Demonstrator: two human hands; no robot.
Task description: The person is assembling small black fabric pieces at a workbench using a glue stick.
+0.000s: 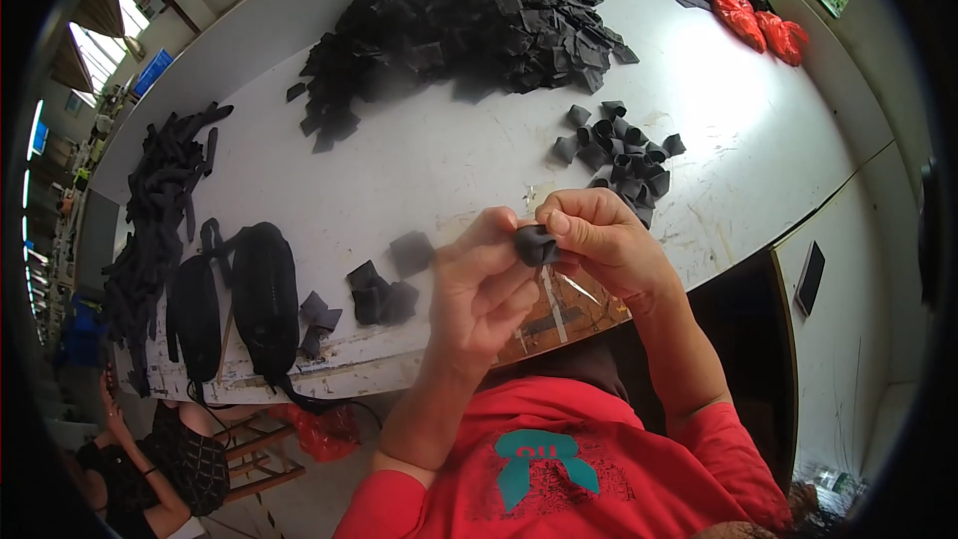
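My left hand and my right hand meet over the near edge of the white table. Between their fingertips they pinch a small black fabric piece, bent into a curled, tube-like shape. Just beyond my right hand lies a heap of similar curled black pieces. To the left of my left hand are a few flat black squares, with some smaller black scraps beside them. Under my hands is a worn brown board.
A large mound of black squares covers the far side. Black fabric strips and two black zipped pouches lie at left. Red plastic bags sit far right, a dark flat slab nearer. Another person sits lower left.
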